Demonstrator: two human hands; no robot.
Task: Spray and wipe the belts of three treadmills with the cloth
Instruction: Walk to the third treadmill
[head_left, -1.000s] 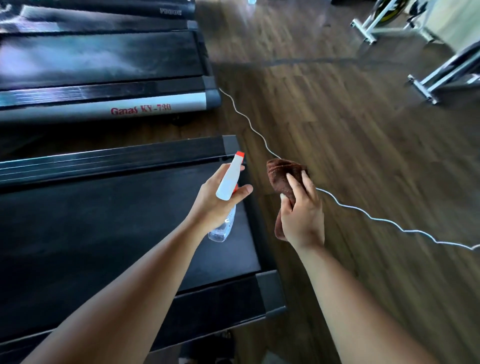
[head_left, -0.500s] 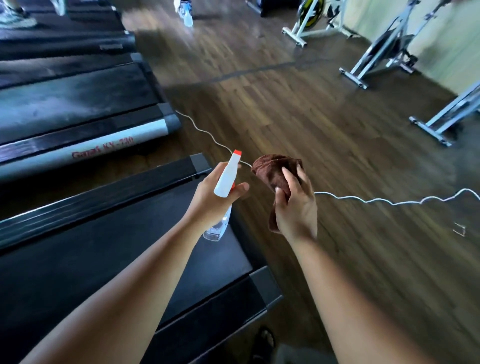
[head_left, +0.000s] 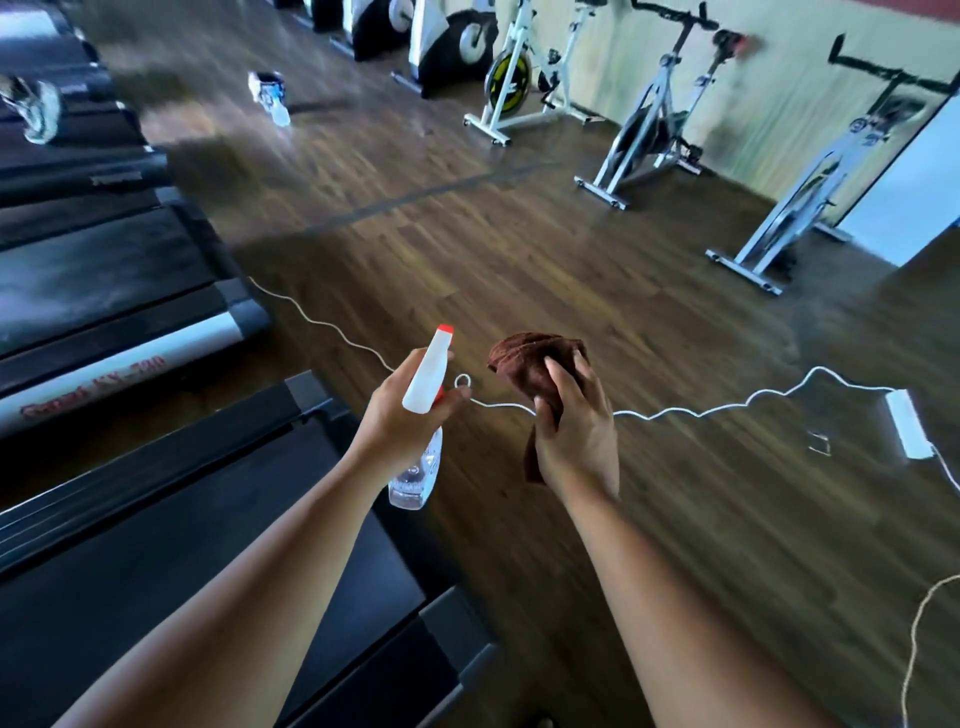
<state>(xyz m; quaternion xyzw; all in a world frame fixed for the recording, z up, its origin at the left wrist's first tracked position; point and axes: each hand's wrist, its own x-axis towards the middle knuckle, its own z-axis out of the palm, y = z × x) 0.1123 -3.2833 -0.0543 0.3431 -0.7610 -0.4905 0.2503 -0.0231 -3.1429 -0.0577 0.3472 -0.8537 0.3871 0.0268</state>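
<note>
Head view: left hand (head_left: 400, 421) wrapped around spray bottle (head_left: 423, 415), long axis near-to-far, red nozzle pointing far, little clear liquid inside. Right hand (head_left: 576, 431) fingers (head_left: 558, 376) clutching bunched brown cloth (head_left: 524, 358) over floor (head_left: 519, 260), right of near treadmill belt (head_left: 156, 571).

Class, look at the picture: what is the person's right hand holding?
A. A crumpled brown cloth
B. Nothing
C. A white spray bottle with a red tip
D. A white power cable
A: the right hand grips the crumpled brown cloth, while the left hand holds the spray bottle.
</note>
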